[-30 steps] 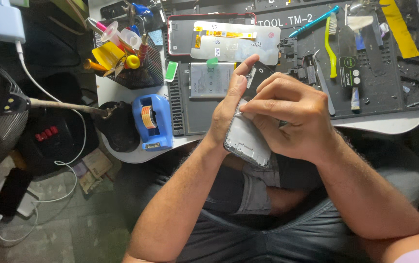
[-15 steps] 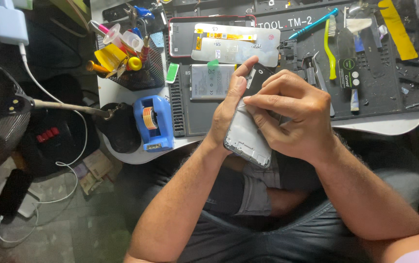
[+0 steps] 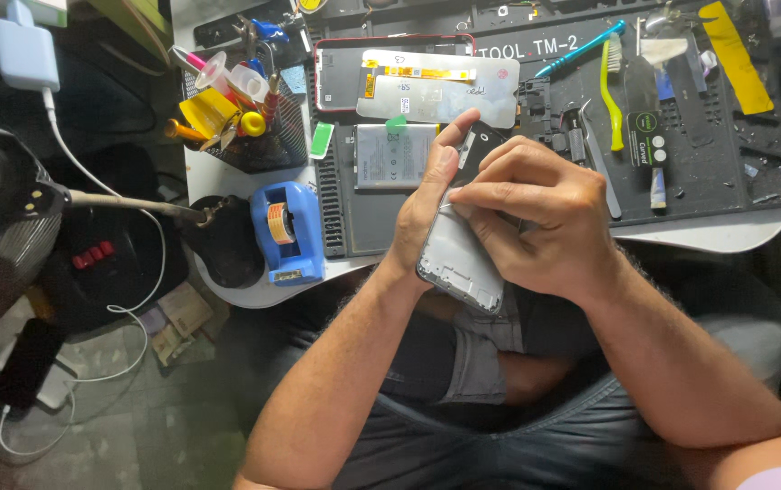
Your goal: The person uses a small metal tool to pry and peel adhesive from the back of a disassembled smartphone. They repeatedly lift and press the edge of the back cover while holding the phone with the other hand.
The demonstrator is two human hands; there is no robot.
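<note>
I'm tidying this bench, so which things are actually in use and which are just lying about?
In use: phone frame, left hand, right hand.
Lying about: tape dispenser, battery, green toothbrush, tweezers, screen panel.

My right hand (image 3: 536, 218) covers the upper part of the phone frame (image 3: 459, 261) (its far end is hidden), and my fingertips there cannot be seen.

Matt grey plastic phone frame (image 3: 459, 263)
</note>
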